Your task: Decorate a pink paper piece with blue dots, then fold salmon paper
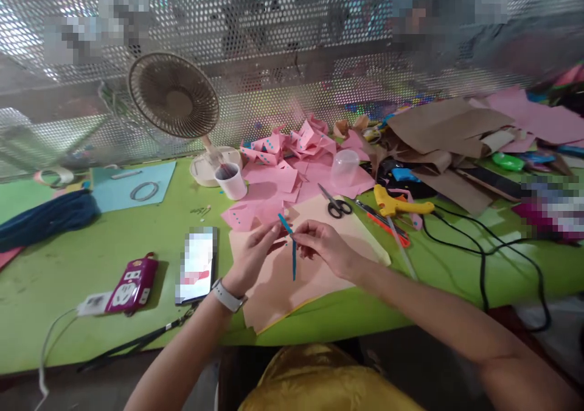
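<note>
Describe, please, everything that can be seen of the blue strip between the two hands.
The blue strip is narrow and flat-looking, perhaps paper, though its material is uncertain. It looks bent, or made of two pieces, near the right hand's pinching fingertips. A short upper part slants up to the left, beside the left hand; whether that hand touches it is unclear. The longer lower part points downward, over the peach paper.

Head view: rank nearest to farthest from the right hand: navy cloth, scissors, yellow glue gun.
1. Scissors: just beyond the right hand.
2. Yellow glue gun: off to its right.
3. Navy cloth: at the far left.
</note>
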`<state>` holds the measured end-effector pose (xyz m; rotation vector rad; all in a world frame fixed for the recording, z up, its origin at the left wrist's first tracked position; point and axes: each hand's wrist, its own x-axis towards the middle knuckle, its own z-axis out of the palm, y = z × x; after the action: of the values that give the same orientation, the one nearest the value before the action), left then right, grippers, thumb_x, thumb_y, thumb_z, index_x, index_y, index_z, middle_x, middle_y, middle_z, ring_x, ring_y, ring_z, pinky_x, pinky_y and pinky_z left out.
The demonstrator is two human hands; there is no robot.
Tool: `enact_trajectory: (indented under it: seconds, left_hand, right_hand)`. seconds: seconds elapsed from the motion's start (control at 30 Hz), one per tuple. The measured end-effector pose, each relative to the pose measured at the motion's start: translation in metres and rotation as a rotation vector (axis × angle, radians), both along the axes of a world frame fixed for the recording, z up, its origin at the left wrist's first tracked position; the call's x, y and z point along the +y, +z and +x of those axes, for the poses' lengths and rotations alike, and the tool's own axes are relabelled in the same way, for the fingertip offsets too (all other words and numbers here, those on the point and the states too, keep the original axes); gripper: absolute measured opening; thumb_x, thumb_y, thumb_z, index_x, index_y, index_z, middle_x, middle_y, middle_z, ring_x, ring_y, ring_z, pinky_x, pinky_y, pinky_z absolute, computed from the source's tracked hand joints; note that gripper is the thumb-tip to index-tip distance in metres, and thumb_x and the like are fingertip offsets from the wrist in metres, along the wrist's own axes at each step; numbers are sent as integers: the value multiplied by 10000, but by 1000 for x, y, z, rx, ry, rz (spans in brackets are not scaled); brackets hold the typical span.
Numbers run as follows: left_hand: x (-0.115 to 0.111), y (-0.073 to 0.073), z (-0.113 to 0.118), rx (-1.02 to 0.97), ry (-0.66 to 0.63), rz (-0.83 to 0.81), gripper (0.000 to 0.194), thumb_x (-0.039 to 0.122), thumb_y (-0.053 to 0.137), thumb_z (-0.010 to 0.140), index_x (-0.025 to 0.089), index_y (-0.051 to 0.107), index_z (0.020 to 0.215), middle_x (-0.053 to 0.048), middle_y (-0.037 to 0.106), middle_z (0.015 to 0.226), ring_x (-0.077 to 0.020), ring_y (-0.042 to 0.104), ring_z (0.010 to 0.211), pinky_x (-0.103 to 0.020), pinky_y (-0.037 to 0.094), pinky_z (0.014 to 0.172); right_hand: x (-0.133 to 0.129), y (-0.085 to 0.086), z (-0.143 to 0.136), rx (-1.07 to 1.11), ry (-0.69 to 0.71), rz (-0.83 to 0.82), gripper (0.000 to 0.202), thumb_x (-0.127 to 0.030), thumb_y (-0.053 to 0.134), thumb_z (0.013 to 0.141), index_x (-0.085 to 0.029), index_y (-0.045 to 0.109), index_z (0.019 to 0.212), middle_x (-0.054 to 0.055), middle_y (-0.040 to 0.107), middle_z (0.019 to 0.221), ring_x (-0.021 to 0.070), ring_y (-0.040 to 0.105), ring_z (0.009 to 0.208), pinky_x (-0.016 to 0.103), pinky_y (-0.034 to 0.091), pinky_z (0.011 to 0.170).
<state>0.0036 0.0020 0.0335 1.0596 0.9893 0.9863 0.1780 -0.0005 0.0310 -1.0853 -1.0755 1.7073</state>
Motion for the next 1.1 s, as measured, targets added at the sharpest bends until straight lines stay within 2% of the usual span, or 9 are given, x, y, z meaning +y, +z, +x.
enact_trajectory:
  seconds: [0.1, 0.2, 0.27, 0.33, 0.4, 0.47, 0.6, 0.87, 1.1]
  left_hand:
    - [-8, -5, 12, -112, 28, -31, 377, 489, 759, 780, 166, 763, 976, -101, 749, 1098, -236, 675, 1056, -366, 492, 1000]
    - [-9, -4, 9, -198, 102, -72, 316, 455, 791, 757, 163, 740, 870, -80, 762, 999, -204, 701, 949, -329, 535, 910]
    - [-7, -2, 3, -228, 135, -115, 310, 455, 791, 757, 170, 706, 841, -62, 757, 956, -174, 710, 862, -288, 560, 799]
    - [-4, -2, -2, -209, 139, -150, 328, 462, 794, 752, 167, 676, 835, -41, 742, 870, -136, 699, 743, -237, 553, 678]
    - [-2, -2, -4, -167, 129, -163, 367, 480, 801, 737, 159, 665, 850, -17, 711, 774, -98, 660, 626, -183, 503, 557]
    - [0, -4, -4, -132, 121, -150, 415, 513, 795, 728, 154, 662, 889, 3, 678, 711, -73, 610, 531, -154, 420, 450]
    - [0, -10, -3, -82, 116, -88, 463, 560, 761, 736, 156, 647, 931, 14, 649, 666, -68, 565, 458, -160, 337, 383]
    - [-3, -16, -5, -13, 95, 28, 434, 573, 680, 809, 163, 616, 937, -5, 656, 715, -98, 615, 522, -180, 405, 410]
    - [-5, -18, -6, 18, 63, 100, 426, 570, 642, 849, 160, 608, 959, -23, 667, 750, -113, 641, 556, -188, 446, 422]
  right_hand:
    - [-4, -5, -6, -20, 21, 56, 361, -490, 759, 688, -191, 577, 773, -48, 583, 552, 88, 520, 483, 224, 377, 504]
    - [3, -3, 7, -183, 57, 163, 345, -516, 648, 788, -187, 614, 886, -6, 645, 668, 120, 581, 544, 245, 420, 532]
    - [17, 1, 28, -505, 6, 333, 308, -478, 559, 869, -187, 635, 934, 40, 690, 774, 152, 630, 639, 269, 450, 595]
    - [37, 1, 53, -1034, -129, 516, 200, -353, 565, 871, -186, 654, 937, 88, 711, 937, 198, 663, 804, 298, 456, 691]
    - [57, -3, 74, -1445, -144, 509, 181, -303, 578, 852, -168, 651, 948, 137, 699, 1055, 255, 668, 918, 328, 451, 739]
    - [73, -9, 87, -1600, -63, 412, 192, -295, 599, 821, -163, 643, 953, 144, 700, 1052, 278, 672, 944, 330, 451, 740]
    - [87, -18, 91, -1669, -20, 351, 322, -324, 607, 778, -139, 616, 1042, 179, 687, 1094, 301, 676, 961, 339, 457, 722]
    - [90, -13, 97, -1703, -9, 278, 413, -401, 648, 740, -148, 619, 1064, 166, 732, 995, 305, 687, 917, 330, 432, 664]
    - [93, -14, 105, -1627, 53, 303, 411, -380, 658, 736, -131, 603, 1059, 156, 732, 966, 292, 679, 897, 304, 399, 635]
